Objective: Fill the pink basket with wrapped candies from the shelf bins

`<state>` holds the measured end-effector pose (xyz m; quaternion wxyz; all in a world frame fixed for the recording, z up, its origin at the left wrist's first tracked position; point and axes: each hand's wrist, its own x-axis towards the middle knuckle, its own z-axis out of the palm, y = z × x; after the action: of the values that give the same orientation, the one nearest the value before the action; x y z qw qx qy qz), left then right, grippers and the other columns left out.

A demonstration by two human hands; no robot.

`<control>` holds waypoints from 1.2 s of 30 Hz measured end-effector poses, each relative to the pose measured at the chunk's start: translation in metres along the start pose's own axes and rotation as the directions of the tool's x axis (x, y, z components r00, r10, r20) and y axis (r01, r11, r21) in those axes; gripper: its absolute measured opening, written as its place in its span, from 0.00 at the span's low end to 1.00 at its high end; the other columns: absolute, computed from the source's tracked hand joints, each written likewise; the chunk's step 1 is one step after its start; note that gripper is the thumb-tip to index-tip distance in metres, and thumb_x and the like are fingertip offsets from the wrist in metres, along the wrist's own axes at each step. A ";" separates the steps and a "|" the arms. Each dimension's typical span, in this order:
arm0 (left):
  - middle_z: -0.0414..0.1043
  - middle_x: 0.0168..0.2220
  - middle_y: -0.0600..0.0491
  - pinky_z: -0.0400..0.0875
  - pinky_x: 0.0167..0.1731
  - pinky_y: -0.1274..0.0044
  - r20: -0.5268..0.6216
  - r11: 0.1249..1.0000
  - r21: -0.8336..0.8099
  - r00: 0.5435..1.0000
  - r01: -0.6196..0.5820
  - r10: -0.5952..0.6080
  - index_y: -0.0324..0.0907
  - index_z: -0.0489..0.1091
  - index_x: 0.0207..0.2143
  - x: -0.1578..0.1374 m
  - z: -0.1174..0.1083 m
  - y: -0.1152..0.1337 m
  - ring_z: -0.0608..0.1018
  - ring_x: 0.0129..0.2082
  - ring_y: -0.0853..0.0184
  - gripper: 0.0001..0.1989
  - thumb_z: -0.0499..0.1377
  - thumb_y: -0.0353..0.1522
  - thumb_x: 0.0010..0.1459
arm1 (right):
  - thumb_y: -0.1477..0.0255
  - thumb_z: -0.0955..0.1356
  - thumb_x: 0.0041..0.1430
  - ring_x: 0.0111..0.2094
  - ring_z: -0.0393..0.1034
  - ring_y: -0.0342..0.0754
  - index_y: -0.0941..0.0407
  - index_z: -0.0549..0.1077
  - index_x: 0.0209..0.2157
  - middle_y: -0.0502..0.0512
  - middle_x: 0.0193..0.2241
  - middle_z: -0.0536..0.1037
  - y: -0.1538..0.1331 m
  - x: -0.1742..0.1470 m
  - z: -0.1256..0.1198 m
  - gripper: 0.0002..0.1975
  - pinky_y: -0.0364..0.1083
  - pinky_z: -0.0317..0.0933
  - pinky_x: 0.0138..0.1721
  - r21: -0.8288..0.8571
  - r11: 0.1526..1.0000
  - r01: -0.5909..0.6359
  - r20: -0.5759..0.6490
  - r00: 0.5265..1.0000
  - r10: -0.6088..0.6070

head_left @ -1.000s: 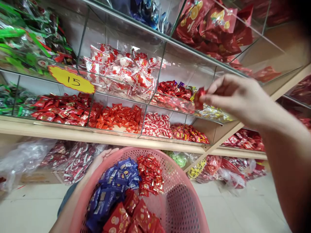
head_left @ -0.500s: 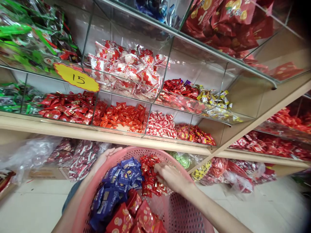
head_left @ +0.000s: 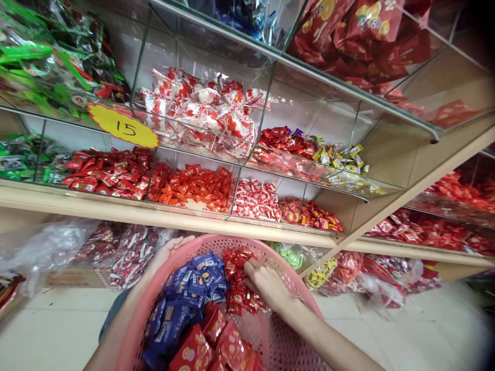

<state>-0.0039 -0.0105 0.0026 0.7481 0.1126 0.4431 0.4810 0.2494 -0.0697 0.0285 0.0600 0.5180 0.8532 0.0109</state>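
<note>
A pink perforated plastic basket (head_left: 189,246) is held before me, its rim just under the shelf edge. My left hand (head_left: 166,252) grips it from outside at the left rim, fingers along the edge. Inside lie blue candy packets (head_left: 197,281), larger red packets with orange fruit prints (head_left: 193,350), and a pile of small red-wrapped candies (head_left: 236,278). My right hand (head_left: 266,283) reaches over the right rim, fingers curled down on the small red candies. Its fingertips are partly hidden among the shiny wrappers.
Glass-fronted shelf bins hold orange-red candies (head_left: 204,185), red-and-white candies (head_left: 255,198) and yellow-wrapped candies (head_left: 340,154). A yellow price tag (head_left: 124,125) reads 15. Below the wooden shelf edge (head_left: 96,208) are bagged sweets (head_left: 133,257). Tiled floor (head_left: 371,340) shows at right.
My right hand has shifted slightly left and down, staying with curled fingers at the small red candies. My left hand and the basket are nearly unchanged.
</note>
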 end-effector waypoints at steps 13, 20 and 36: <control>0.76 0.36 0.49 0.65 0.48 0.73 -0.041 0.998 -0.055 0.999 0.026 -0.028 0.34 0.61 0.52 0.027 -0.019 -0.004 0.73 0.44 0.62 0.21 0.49 0.30 0.56 | 0.66 0.62 0.58 0.32 0.65 0.45 0.57 0.65 0.34 0.54 0.31 0.71 0.029 -0.009 -0.100 0.09 0.43 0.58 0.33 0.136 0.981 0.136 -0.447 0.892 -0.061; 0.75 0.37 0.47 0.66 0.47 0.74 0.006 0.997 -0.063 0.999 0.054 -0.054 0.33 0.58 0.55 0.033 -0.024 -0.003 0.71 0.46 0.62 0.23 0.49 0.31 0.56 | 0.73 0.63 0.52 0.26 0.64 0.41 0.59 0.70 0.32 0.51 0.26 0.73 0.107 0.030 -0.246 0.07 0.42 0.58 0.31 0.133 0.990 -0.052 -0.737 0.662 0.134; 0.77 0.31 0.49 0.66 0.47 0.73 0.017 0.999 -0.031 1.000 0.024 -0.024 0.36 0.65 0.46 0.021 -0.018 -0.002 0.74 0.44 0.62 0.16 0.50 0.30 0.56 | 0.85 0.65 0.40 0.19 0.59 0.34 0.63 0.75 0.25 0.46 0.17 0.72 0.162 0.112 -0.261 0.09 0.36 0.53 0.25 -0.138 0.971 -0.192 -0.103 0.978 0.179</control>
<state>-0.0135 0.0005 -0.0210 0.7591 0.0995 0.4308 0.4778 0.3112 0.1161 0.2906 0.0583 0.5888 0.7996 0.1029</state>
